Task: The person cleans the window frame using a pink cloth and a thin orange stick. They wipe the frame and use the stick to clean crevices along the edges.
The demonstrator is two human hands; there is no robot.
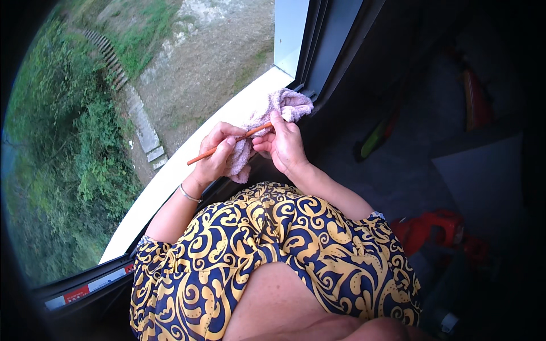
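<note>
Two hands meet right over the window sill point(187, 165). Left hand point(219, 152) is curled around a thin orange stick point(200, 156) and a pink cloth point(284, 105), and the right hand point(284, 145) pinches the stick's far end with the cloth bunched above it, resting on the sill. Below the sill, on the dark window frame point(335, 34), sits a narrow white strip label point(91, 287) with red patches.

The pink cloth point(284, 111) looks like soft, fluffy terry, matt. The thin orange-brown stick point(227, 145) seems smooth wood. In the frame's lower left, the window frame point(85, 284) is dark and slightly glossy.
</note>
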